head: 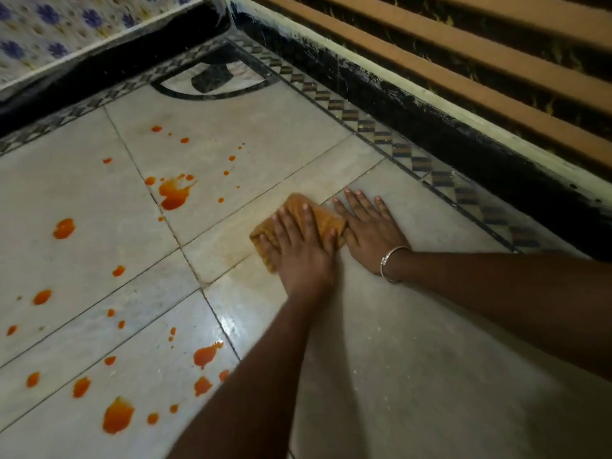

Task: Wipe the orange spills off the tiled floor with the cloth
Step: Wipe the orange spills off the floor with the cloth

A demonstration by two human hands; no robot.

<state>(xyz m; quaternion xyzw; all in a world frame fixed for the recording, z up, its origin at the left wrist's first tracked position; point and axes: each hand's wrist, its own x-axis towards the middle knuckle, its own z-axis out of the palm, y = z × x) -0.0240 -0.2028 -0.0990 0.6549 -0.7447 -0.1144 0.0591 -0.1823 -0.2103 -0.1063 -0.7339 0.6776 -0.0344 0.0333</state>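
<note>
The left hand (303,250) lies flat on the cloth (299,226), fingers spread and pressing it onto the tiled floor (414,342); it pins the cloth rather than gripping it, and covers so much that only the cloth's far edge and left corner show, so its full shape cannot be made out. The cloth is orange-brown and sits near the middle of the floor, across a grout line. Just beside it, touching its right edge, the right hand (367,230) rests open and flat on the bare tile, palm down, holding nothing, with a thin silver bangle (390,264) at the wrist. Both forearms run off the lower edge of the view. The orange spills (174,193) lie left of the cloth: the largest splash toward the far left part of the floor, smaller drops scattered around it, and a further cluster near the lower left corner, partly hidden by the left forearm. A patterned border strip (410,157) runs along the floor's right edge below a dark skirting (430,127); the far corner is dim and hard to read.
</note>
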